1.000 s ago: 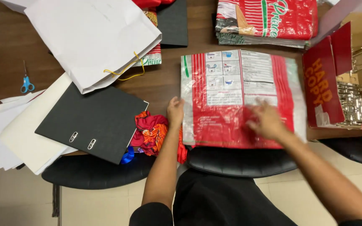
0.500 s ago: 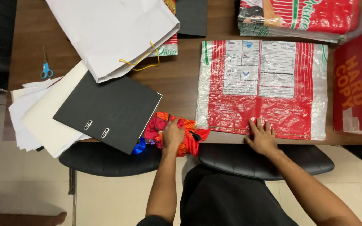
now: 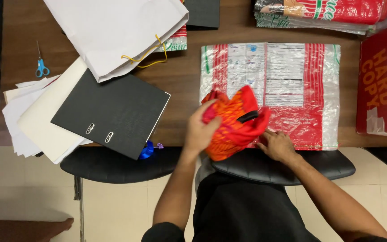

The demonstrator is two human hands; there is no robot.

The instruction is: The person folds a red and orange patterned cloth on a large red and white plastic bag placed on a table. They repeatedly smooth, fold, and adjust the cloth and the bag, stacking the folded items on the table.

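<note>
Two hands: left hand [image 3: 199, 132] clamped on crumpled orange-red patterned cloth [image 3: 234, 123]; right hand [image 3: 277, 145] flat, fingers apart.
Change: cloth lifted from bench [image 3: 182, 85] edge over red-and-clear plastic sack [image 3: 310, 89].
Sack: now pinned by right hand only.

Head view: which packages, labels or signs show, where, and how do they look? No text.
Flat sack: table centre-right, rectangular, red and clear plastic with a white printed panel.
Stack of sacks: top right, folded, red, white and green.
Red card box: right edge, upright rectangle, yellow lettering.
White paper bag: top left, yellow cord handles.
Orange-red cloth: bunched in left hand, over the sack's near edge.
</note>
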